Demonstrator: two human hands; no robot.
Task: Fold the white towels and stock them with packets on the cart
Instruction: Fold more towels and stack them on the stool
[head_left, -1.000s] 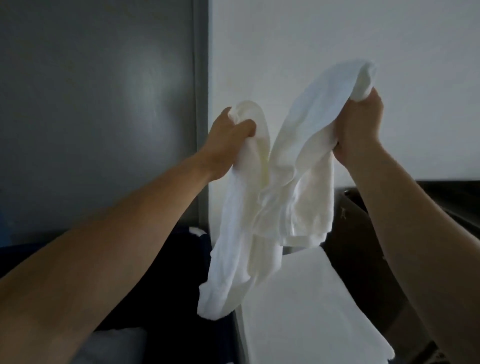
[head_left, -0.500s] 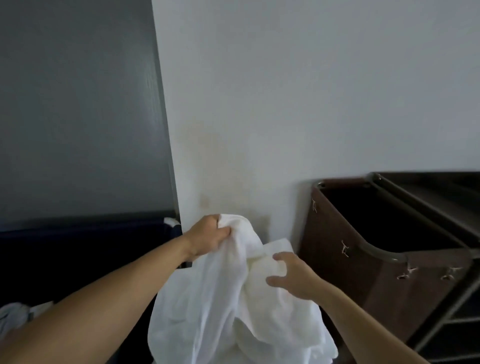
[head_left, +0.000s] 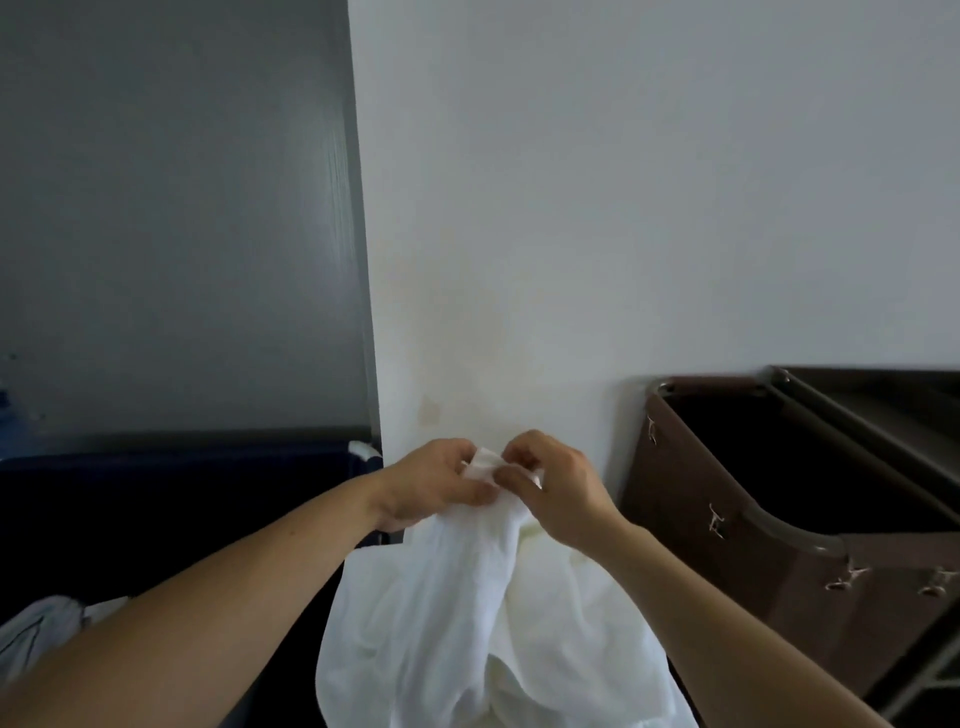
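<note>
The left hand (head_left: 436, 486) and the right hand (head_left: 558, 493) are drawn together in front of the plain white wall (head_left: 623, 208), their fingertips touching or all but touching. Each hand pinches the same bunched top corner of the soft white cloth towel (head_left: 431, 623) between thumb and curled fingers.

The towel hangs straight down from that shared grip. Its long axis is vertical, its body is gathered in loose folds, and its lower end runs out of the bottom of the view, so I cannot tell whether it rests on anything. Neither hand is nearer than the other, since both are on the cloth at one point.

The fold seems barely begun. The next move likely turns on the top edge, with the hands sliding apart along it, left and right, until each finds a corner and the cloth spreads flat.

There is open air on both sides for that. To the right, a little apart, stands the brown fabric bag (head_left: 727, 519) hung on a grey metal cart frame (head_left: 795, 532). To the left lies a dark navy bin (head_left: 156, 493) below a grey panel (head_left: 182, 208). The wall is close behind, so the spread has to run sideways – not forward. No packets are in view
</note>
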